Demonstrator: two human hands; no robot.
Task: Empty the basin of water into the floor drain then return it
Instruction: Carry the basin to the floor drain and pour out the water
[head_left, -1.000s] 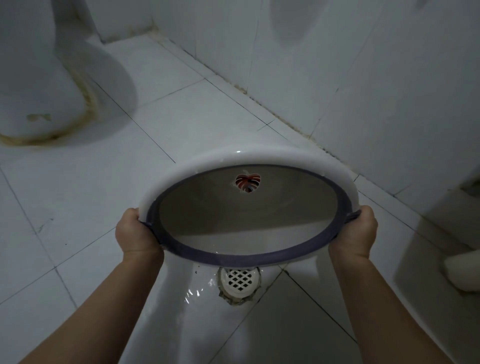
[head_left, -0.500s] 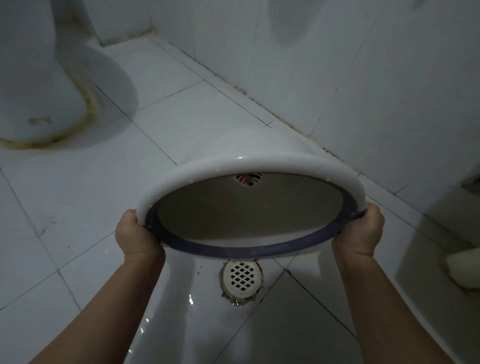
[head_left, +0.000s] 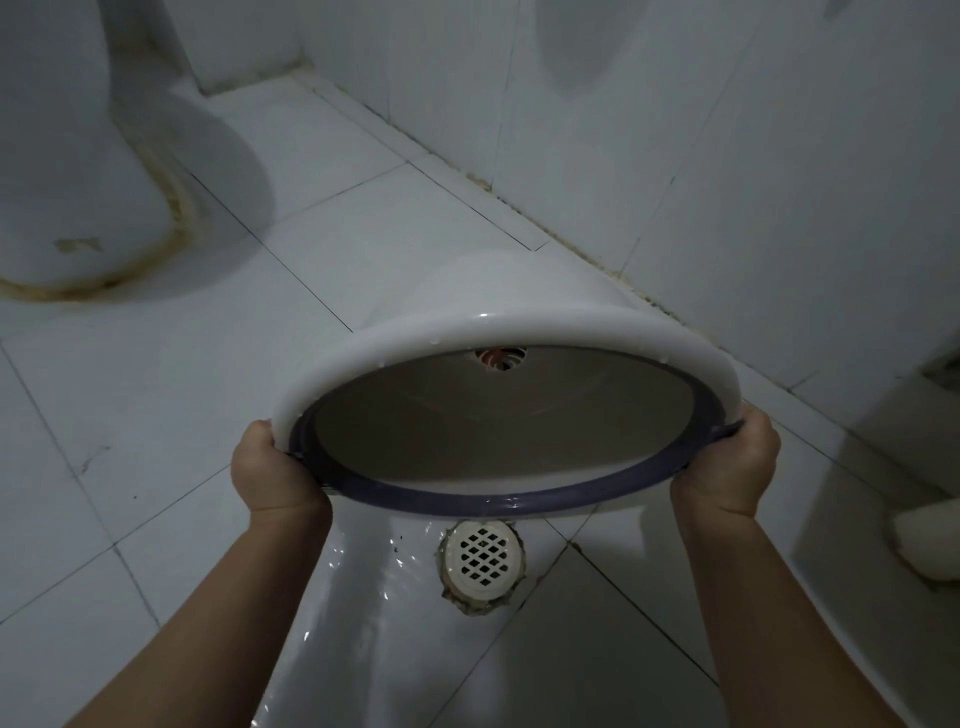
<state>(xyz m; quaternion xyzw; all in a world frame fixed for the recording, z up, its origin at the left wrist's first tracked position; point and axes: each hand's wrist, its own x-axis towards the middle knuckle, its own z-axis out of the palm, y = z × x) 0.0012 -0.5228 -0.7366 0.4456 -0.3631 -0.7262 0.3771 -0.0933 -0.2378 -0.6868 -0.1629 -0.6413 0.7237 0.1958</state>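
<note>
White basin (head_left: 519, 291), purple-rimmed, tipped steeply, inside greyish

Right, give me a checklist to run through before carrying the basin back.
1. Both hands grip the rim: left hand and right hand hold opposite sides of the basin: ok.
2. Basin tipped fully, mouth facing down and toward the person: ok.
3. No water pooled inside: visible interior looks empty: ok.
4. Floor drain uncovered, below the lower rim: ok.
5. Floor around the drain dry: wet sheen, not ok.
6. Last drips finished: cannot tell.
</note>
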